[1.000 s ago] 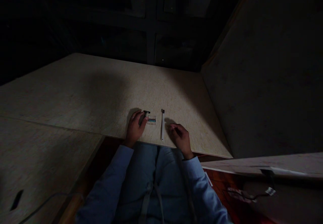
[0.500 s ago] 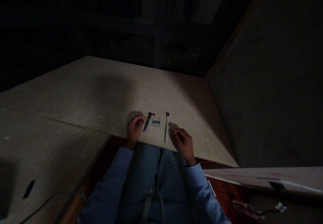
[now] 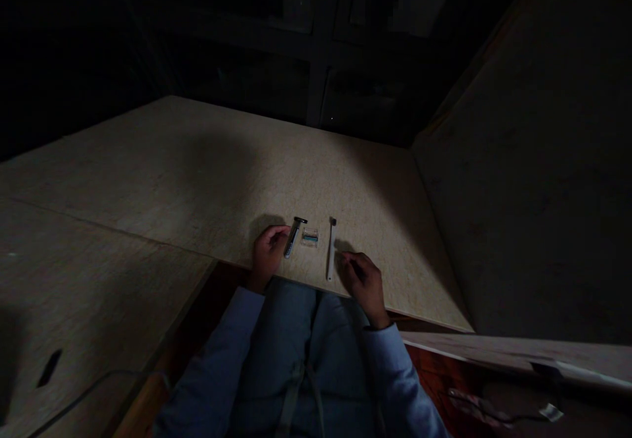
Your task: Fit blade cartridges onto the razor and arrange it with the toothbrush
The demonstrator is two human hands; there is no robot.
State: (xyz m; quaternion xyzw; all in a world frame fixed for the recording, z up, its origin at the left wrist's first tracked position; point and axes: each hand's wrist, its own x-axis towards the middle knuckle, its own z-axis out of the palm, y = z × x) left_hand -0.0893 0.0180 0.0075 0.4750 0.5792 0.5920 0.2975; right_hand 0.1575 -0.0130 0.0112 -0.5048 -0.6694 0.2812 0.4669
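Three small things lie near the front edge of a pale wooden board (image 3: 197, 174). A dark razor handle (image 3: 293, 237) lies just right of my left hand (image 3: 268, 255), whose curled fingers rest beside it, touching or nearly touching. A small clear blade cartridge (image 3: 310, 237) with a blue strip lies to the right of the handle. Further right is a white toothbrush (image 3: 330, 251), its head pointing away from me. My right hand (image 3: 363, 282) rests on the board right of the toothbrush, fingers loosely bent, holding nothing.
The scene is dim. A second board (image 3: 74, 293) adjoins at the left with a dark slot (image 3: 48, 367) and a cable (image 3: 89, 392). A tall panel (image 3: 533, 181) stands at the right. Another board edge (image 3: 518, 352) and wires (image 3: 494, 411) lie at the lower right.
My left hand has let go of the razor handle, which now lies on the board beside it. My right hand has hardly moved. The view shifted slightly.
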